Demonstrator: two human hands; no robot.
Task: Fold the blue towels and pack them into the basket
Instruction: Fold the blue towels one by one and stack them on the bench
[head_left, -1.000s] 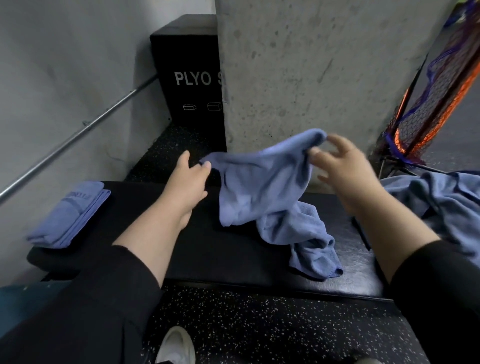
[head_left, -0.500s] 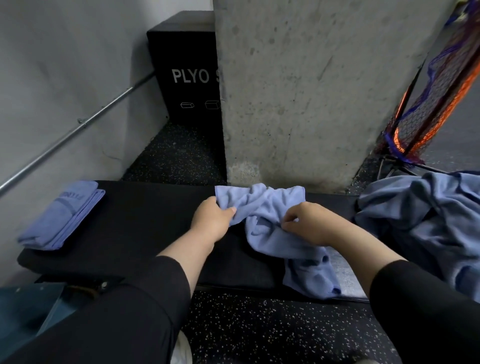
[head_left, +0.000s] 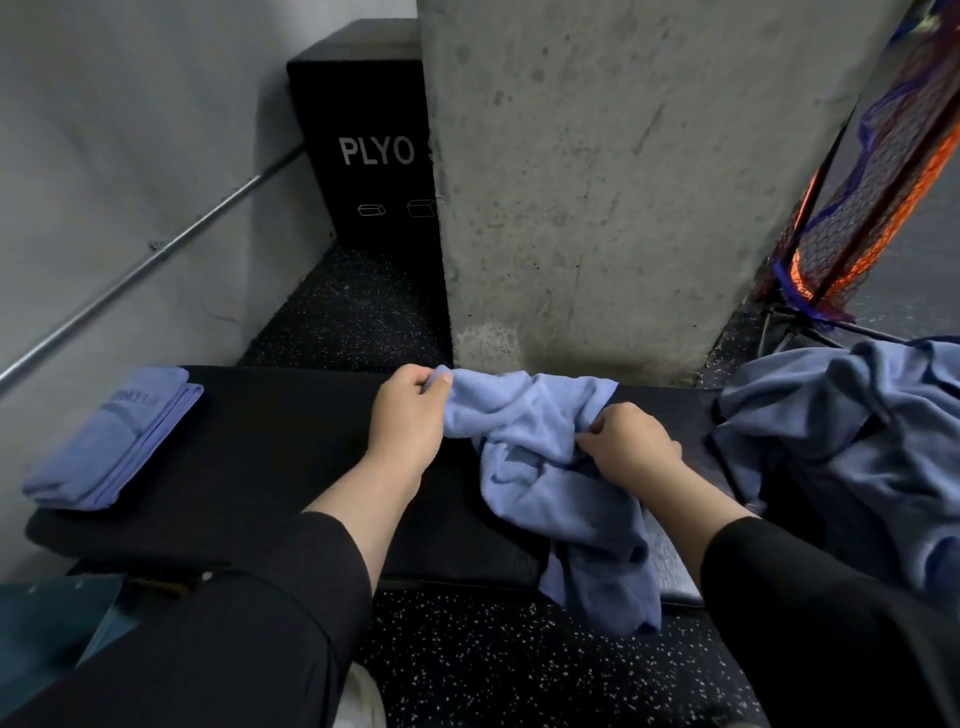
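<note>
Head view. A black padded bench (head_left: 270, 441) runs across the middle of the frame. At its centre lies a crumpled blue towel (head_left: 540, 467), its lower end hanging over the bench's near edge toward the speckled floor (head_left: 467, 665). The left hand (head_left: 410, 421) pinches the towel's upper left corner between thumb and curled fingers. The right hand (head_left: 626, 441) grips a bunched fold near the towel's upper right corner, fingers curled into the cloth. Both forearms enter from the lower frame in black sleeves.

At the left end of the bench rests a folded blue towel (head_left: 111, 439), flat and well apart from the hands. At the right edge of the frame a loose heap of blue towels (head_left: 852, 441) lies piled; whether a container holds it cannot be told.

Behind the bench stands a concrete pillar (head_left: 623, 182). In the upper left, a black box (head_left: 363, 150) lettered "PLYO" sits beside a wall-mounted metal rail (head_left: 156, 249). In the upper right hangs orange and blue netting (head_left: 883, 171).
</note>
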